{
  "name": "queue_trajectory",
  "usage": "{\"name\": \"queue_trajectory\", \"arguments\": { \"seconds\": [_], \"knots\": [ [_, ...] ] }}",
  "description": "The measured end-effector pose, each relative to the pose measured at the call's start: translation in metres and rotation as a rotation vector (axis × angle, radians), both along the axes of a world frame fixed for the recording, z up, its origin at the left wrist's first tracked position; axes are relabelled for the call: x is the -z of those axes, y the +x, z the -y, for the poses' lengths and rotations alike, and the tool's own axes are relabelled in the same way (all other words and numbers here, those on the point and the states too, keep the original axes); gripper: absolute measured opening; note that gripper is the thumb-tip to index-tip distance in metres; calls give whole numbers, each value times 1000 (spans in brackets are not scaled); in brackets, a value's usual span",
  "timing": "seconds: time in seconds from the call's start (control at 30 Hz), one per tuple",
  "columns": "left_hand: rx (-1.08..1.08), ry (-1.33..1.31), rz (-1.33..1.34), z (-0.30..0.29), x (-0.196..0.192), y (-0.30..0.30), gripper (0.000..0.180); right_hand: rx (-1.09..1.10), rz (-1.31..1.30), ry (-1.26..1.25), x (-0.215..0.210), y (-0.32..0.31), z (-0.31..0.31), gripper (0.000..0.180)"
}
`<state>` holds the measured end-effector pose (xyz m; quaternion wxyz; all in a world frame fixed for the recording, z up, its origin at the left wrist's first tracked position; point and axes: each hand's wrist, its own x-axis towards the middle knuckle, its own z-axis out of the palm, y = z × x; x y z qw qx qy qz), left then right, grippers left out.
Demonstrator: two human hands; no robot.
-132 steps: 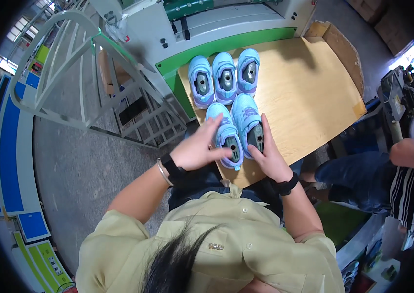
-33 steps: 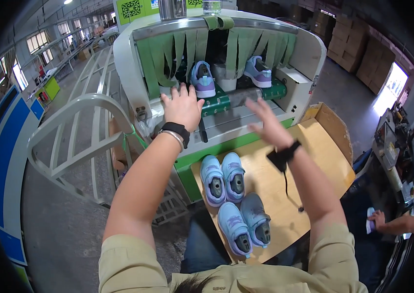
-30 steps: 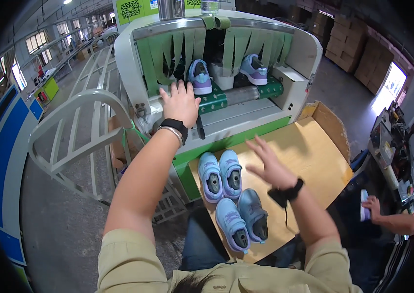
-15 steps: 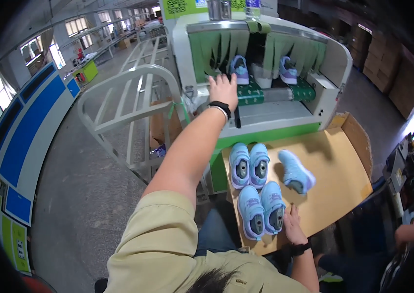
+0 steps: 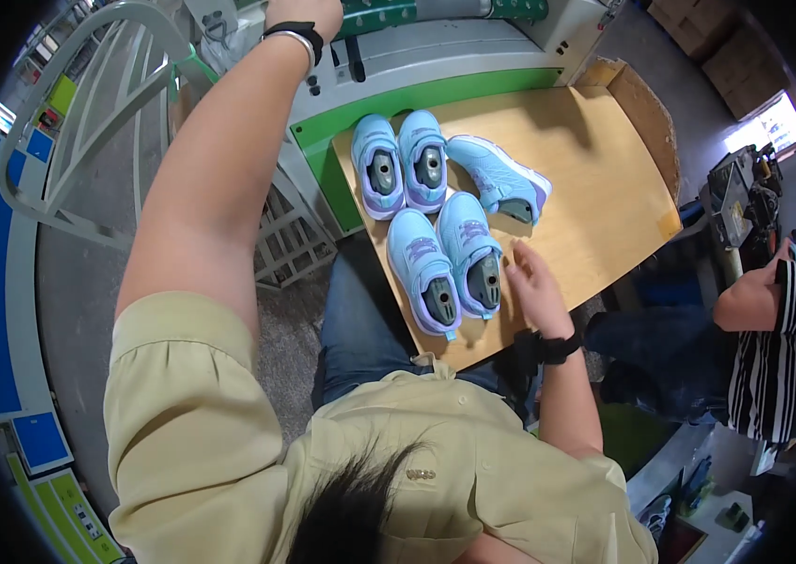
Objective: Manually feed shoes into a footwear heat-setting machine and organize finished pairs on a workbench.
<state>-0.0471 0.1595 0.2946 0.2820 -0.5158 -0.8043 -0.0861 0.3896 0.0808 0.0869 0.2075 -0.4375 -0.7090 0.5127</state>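
My left hand [image 5: 309, 13] reaches to the top edge beside the green patterned conveyor belt [image 5: 374, 15]; its fingers are cut off from view. My right hand [image 5: 536, 289] hovers at or rests on the tan table [image 5: 595, 179], fingers apart and holding nothing. Just left of it stands a near pair of light blue and purple sneakers, a left shoe [image 5: 420, 258] and a right shoe [image 5: 467, 240], with grey lasts inside. Behind them stands another such pair, left shoe [image 5: 376, 150] and right shoe [image 5: 417, 136]. A single sneaker [image 5: 497, 169] lies askew to the right, its toe pointing far left.
The machine's grey front [image 5: 454, 56] with a green band borders the table's far side. A cardboard flap [image 5: 647, 122] stands along the right edge. A white metal rack [image 5: 135, 122] is at the left. A person in a striped shirt [image 5: 774, 367] works at the right.
The view has tilted down, so the machine's opening and the shoes in it have left the picture. The single sneaker now lies nearer the far pair. My right hand remains beside the near pair.
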Motion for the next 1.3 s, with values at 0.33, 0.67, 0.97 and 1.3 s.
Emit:
{"name": "queue_trajectory", "arguments": {
  "seconds": [0.33,0.67,0.97,1.3],
  "knots": [
    [13,31,21,9,-1,0,33,-119,479,960,-28,-47,-95,69],
    [-12,58,-49,4,4,0,33,73,269,389,-22,-33,-100,62],
    [4,83,-132,3,8,-1,20,223,450,385,-46,-17,8,61],
    [81,237,-264,-9,24,-22,26,311,38,225,-32,-13,14,55]
  ]
}}
